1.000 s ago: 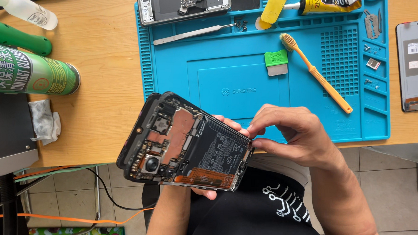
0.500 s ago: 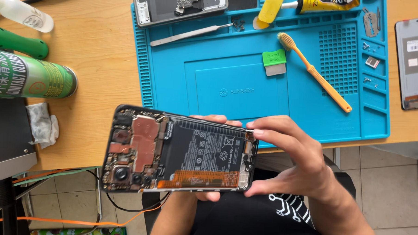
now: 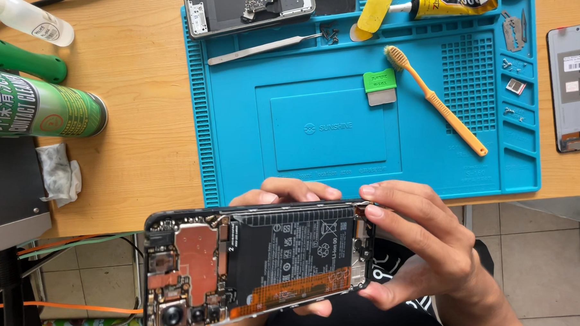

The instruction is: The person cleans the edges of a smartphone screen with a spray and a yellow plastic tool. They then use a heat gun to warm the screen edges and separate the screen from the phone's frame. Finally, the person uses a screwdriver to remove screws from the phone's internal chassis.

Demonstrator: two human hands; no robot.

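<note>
Right hand [image 3: 422, 245], head view: grip pinched on the right end of an opened phone [image 3: 261, 265], thumb under, fingertips [image 3: 369, 193] on its upper edge. Left hand [image 3: 289, 190]: grip curled behind the phone, fingertips over the far long edge. Phone: long axis left-right, extending leftward from the right grip, held above the lap, just off the near edge of the bench [image 3: 136, 145].
</note>
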